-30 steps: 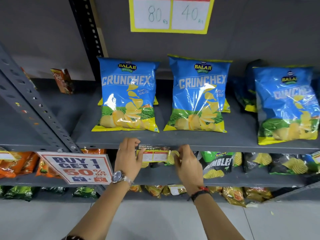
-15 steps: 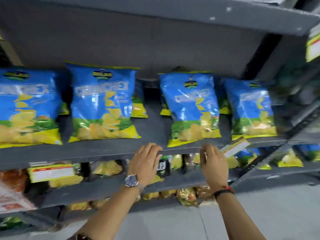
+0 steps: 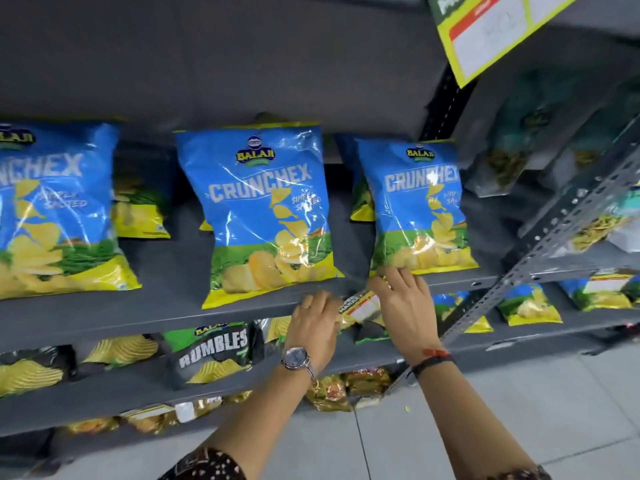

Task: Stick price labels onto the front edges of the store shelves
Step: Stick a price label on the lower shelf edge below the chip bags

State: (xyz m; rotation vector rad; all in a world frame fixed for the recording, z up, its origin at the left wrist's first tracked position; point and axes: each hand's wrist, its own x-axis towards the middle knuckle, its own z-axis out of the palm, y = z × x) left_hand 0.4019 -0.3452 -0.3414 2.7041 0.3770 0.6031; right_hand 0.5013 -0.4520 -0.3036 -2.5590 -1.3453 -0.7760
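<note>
A small price label (image 3: 360,304), yellow-edged with a red band and a white field, lies tilted against the grey front edge of the shelf (image 3: 145,323) that carries the blue Crunchex bags. My left hand (image 3: 317,327), a watch on its wrist, grips the label's left end. My right hand (image 3: 407,303), with a red thread and a dark band on the wrist, presses on the label's right end, its fingers spread up over the shelf lip toward the bag (image 3: 420,206) above. Most of the label is hidden between the two hands.
Blue Crunchex bags (image 3: 263,209) stand along the shelf. A black Rumbles bag (image 3: 211,351) and more chip packs fill the shelves below. A perforated grey upright (image 3: 554,223) slants at the right, and a large yellow-bordered price sign (image 3: 485,32) hangs overhead.
The view and both hands have shifted right along the shelf edge, away from the label stuck earlier. A new label is now held against the edge under the right-hand bags.
</note>
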